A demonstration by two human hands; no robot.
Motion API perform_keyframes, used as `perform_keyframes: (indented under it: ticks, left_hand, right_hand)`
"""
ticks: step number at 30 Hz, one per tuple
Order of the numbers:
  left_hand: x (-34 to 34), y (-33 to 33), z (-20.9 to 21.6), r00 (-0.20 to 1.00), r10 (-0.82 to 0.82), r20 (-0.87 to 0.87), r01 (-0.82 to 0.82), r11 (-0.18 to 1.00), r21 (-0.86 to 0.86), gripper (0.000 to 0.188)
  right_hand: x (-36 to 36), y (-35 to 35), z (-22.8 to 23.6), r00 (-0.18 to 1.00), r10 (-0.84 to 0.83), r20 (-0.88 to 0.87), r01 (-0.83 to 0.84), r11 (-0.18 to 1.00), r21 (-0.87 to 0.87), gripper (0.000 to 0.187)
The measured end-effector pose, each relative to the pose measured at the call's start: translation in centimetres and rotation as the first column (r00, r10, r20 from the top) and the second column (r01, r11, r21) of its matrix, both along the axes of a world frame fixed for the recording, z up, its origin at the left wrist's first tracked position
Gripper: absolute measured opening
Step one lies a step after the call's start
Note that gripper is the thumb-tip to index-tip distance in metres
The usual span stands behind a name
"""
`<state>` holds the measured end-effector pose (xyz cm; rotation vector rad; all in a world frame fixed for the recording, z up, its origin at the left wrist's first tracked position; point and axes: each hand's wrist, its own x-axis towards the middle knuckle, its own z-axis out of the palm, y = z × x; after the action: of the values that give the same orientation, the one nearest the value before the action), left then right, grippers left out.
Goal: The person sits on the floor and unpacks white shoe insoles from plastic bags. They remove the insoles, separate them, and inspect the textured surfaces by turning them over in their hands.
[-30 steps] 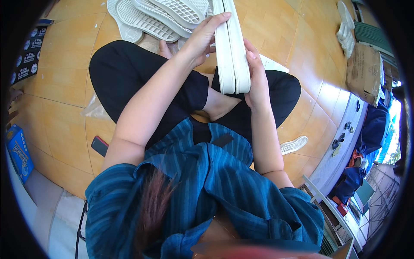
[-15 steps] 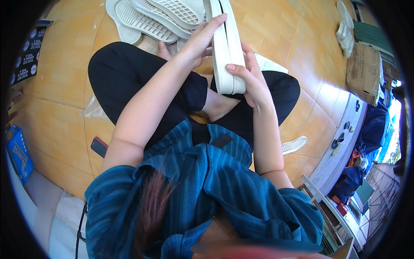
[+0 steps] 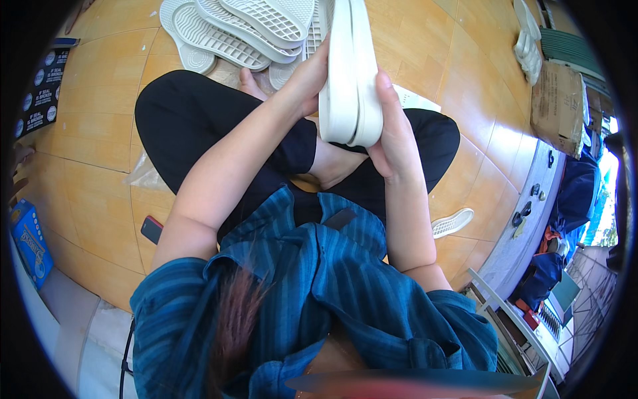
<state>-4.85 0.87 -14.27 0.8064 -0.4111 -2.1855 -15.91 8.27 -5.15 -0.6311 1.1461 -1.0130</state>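
Two white shoe soles (image 3: 341, 86) stand on edge, pressed together side by side, above my crossed legs. A thin dark gap runs between them. My left hand (image 3: 310, 81) grips the pair from the left, its fingertips hidden behind the soles. On the other side my right hand (image 3: 397, 136) closes round the lower right, thumb up along the outer sole and the other fingers out of sight. A pile of white soles (image 3: 229, 41) with grid-patterned and ridged faces lies on the floor just beyond, to the left.
One more white sole (image 3: 453, 223) rests on the tiled floor (image 3: 93, 219) by my right elbow. A red-edged phone (image 3: 151, 229) lies near my left arm. Farther right are a cardboard box (image 3: 557, 106) and white soles (image 3: 526, 46). A blue box (image 3: 31, 243) stands far left.
The pair of soles has turned so their side walls face me more. My left thumb has slipped off the top, and my right thumb has moved to the outer right side.
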Motion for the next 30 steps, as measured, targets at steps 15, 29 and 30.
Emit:
perform_keyframes:
  ticks: [15,29,30]
  left_hand:
    - [0.8,-0.2,-0.5,0.99,-0.037,-0.134,0.039,0.999,0.014,0.037]
    - [0.4,-0.2,0.0,0.999,-0.023,-0.024,0.025,0.996,0.08,0.046]
    - [0.3,-0.2,-0.2,0.999,0.001,-0.034,0.002,0.997,0.082,0.047]
  right_hand:
    - [0.6,-0.6,0.9,0.996,0.059,-0.06,-0.057,0.998,0.03,0.065]
    - [0.7,-0.4,0.6,0.998,-0.014,-0.068,0.02,0.996,0.092,0.061]
    - [0.5,-0.3,0.5,0.998,0.0,-0.063,0.006,0.996,0.088,0.062]
